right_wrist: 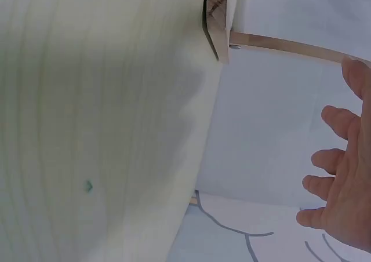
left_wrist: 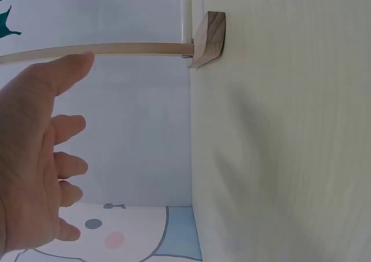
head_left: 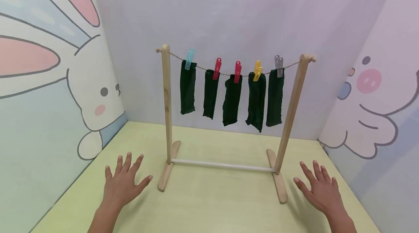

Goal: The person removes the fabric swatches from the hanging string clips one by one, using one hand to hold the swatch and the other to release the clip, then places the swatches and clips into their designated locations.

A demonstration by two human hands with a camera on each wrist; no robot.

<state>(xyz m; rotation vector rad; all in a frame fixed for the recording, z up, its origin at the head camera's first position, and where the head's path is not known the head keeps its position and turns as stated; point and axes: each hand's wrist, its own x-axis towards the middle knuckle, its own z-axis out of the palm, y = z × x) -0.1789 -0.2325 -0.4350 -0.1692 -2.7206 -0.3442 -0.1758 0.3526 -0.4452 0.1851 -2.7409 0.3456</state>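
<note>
A small wooden drying rack [head_left: 167,105] stands on the table in the head view. Dark green cloth pieces [head_left: 188,89], several of them, hang from its twine line [head_left: 265,73]. Each is held by a clothespin: a light blue clothespin [head_left: 190,59] at the left, two red ones, a yellow clothespin [head_left: 258,71], and a grey clothespin [head_left: 279,66] at the right. My left hand [head_left: 122,185], fingers spread, hovers left of the rack's left foot and holds nothing. To the right of the other foot, my right hand [head_left: 322,191] is likewise spread and holds nothing.
A white crossbar [head_left: 222,165] joins the rack's wooden feet [head_left: 279,185] low over the pale yellow table [head_left: 209,207]. Behind it rises a plain light backdrop [head_left: 229,14]. Side panels carry a cartoon rabbit [head_left: 88,94] and another pale cartoon animal [head_left: 386,105].
</note>
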